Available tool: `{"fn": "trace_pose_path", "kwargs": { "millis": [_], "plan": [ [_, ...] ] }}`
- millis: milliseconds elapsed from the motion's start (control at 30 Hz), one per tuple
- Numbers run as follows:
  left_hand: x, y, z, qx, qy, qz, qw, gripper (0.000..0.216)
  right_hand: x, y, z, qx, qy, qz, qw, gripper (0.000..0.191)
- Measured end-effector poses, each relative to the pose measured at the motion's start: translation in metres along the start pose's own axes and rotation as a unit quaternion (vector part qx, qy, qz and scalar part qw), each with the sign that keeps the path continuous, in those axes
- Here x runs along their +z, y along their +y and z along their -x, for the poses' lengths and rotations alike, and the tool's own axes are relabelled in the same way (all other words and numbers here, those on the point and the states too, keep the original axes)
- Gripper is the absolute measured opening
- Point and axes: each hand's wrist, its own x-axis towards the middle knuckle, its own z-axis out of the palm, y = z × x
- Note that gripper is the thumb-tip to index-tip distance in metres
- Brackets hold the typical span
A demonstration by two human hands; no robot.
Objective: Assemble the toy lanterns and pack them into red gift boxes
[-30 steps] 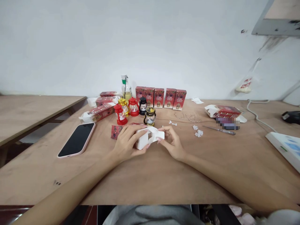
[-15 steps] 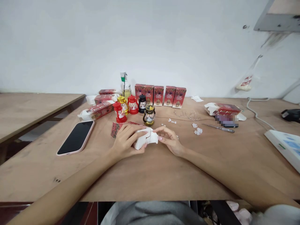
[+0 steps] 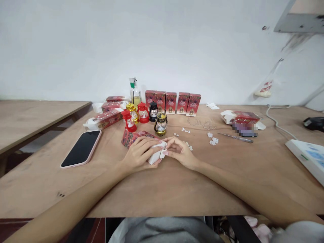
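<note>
Tabletop (image 3: 162, 192) of brown wood beneath both hands. Far out beyond the right hand (image 3: 180, 154), near the edge, flat white device (image 3: 305, 157). Well off to the outer side of the left hand (image 3: 138, 156), dark phone (image 3: 81, 148) in a pink case, lying face up. Ahead of both hands, by the wall, row of upright red boxes (image 3: 173, 103); ahead of the left hand and outward, flat red boxes (image 3: 103, 119) lying down.

Between the two hands, red printed carton (image 3: 132, 137) with a white inside, lying on its side on the wood. Clasps it with the left hand, fingers curled over its top. Presses the right hand's fingertips against the white end flap (image 3: 163, 154), palm loose and not wrapped round anything.

Just ahead of the knuckles, small lanterns (image 3: 161, 124) in red, gold and black. Ahead and outward of the right hand, thin screwdriver (image 3: 236, 137), then white scraps (image 3: 212, 141), and tiny pale discs (image 3: 188, 145) close by its fingers.
</note>
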Motion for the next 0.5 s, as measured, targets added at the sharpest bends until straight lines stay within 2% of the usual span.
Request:
{"fn": "trace_pose_path", "kwargs": {
  "millis": [500],
  "plan": [
    [-0.0018, -0.0039, 0.0006, 0.018, -0.031, 0.008, 0.999, 0.037, 0.0023, 0.0019, 0.0018, 0.001, 0.016, 0.032, 0.999, 0.036]
  ]
}}
